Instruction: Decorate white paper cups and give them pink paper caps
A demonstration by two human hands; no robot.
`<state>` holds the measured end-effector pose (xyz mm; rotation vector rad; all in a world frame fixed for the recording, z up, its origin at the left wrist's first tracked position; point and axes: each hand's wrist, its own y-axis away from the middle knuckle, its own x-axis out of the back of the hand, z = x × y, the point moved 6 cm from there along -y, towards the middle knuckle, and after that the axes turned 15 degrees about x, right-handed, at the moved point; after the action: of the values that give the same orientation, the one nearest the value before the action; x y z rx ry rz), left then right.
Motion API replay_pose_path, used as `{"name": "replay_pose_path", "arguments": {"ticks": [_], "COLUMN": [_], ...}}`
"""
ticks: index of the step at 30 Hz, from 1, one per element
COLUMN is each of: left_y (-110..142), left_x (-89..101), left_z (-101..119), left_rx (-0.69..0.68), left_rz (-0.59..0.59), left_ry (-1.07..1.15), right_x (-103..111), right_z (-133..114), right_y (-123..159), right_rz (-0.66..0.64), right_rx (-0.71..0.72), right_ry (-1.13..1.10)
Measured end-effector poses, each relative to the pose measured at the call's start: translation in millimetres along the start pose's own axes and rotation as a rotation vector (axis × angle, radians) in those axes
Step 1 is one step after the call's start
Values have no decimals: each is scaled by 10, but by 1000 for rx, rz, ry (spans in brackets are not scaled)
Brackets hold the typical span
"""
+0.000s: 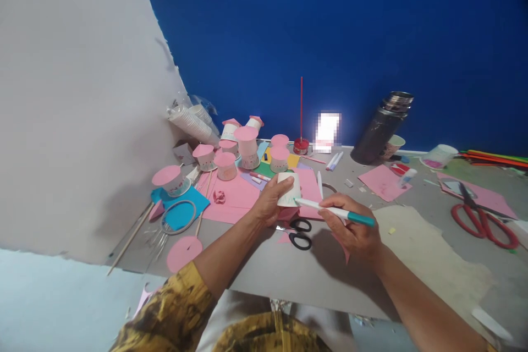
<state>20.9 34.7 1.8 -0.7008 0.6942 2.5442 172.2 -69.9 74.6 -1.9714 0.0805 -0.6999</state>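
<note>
My left hand (270, 198) is wrapped round a white paper cup (287, 191), which it holds above the table. Green marks run along the cup's lower edge. In my right hand (350, 225) is a white marker (334, 211) with a teal end, and its tip meets the cup near those marks. Below the cup lie black-handled scissors (300, 234) beside scraps of pink paper. Just behind it are a capped marker (260, 176) and pink sheets (231, 203).
Several decorated cups with pink paper tops (226, 166) stand at the back left, near stacked white cups (193, 124). A dark flask (377, 132) leans at the back right. Red-handled scissors (480, 220) lie far right; a hoop (178, 216) lies on blue paper at left.
</note>
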Motion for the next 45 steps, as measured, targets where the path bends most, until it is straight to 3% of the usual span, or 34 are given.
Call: {"name": "replay_pose_path", "arguments": {"ticks": [6, 12, 15, 21, 27, 31, 39, 42, 45], "left_y": [-4, -11, -4, 0, 6, -19, 10, 8, -1], "left_x": [-6, 38, 69, 7, -18, 47, 116, 123, 114], "left_z": [-5, 14, 35, -4, -4, -13, 72, 84, 69], "left_rx": [-52, -126, -165, -79, -65, -85, -246, -263, -237], "left_rz": [50, 129, 171, 97, 77, 127, 273, 282, 251], "left_ry": [-111, -196, -225, -169, -133, -197, -388, -375, -328], "right_x": [43, -42, -33, -62, -7, -17, -76, -93, -47], "right_z": [6, 4, 32, 74, 82, 83, -30, -5, 33], "right_y": [5, 7, 32, 50, 40, 48, -7, 14, 30], "right_rz": [63, -29, 4, -36, 33, 7, -40, -73, -16], "right_rx": [7, 4, -14, -49, -57, -62, 108, 77, 34], "right_ry": [40, -14, -11, -57, -32, -38, -33, -37, -22]}}
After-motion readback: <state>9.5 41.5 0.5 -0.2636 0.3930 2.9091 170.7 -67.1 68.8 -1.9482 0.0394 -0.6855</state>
